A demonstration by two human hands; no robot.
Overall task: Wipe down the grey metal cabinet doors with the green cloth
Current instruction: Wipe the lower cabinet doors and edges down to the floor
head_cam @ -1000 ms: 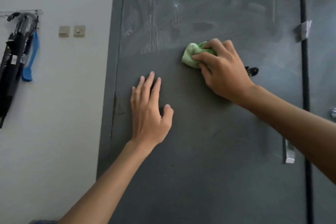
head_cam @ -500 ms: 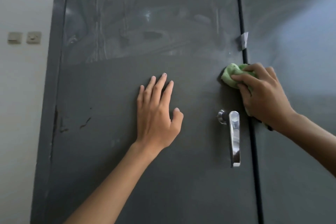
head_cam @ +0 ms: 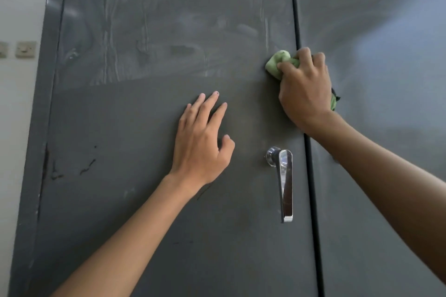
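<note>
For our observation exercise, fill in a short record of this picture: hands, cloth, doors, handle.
left hand: flat on the left door, fingers straight
right hand: grips the cloth, over the gap between the doors
cloth: green, bunched, pressed to the left door's right edge
left door: grey, streaky smears above, scratches lower left
right door: grey, glare on upper part
handle: chrome lever, pointing down, below the right hand
</note>
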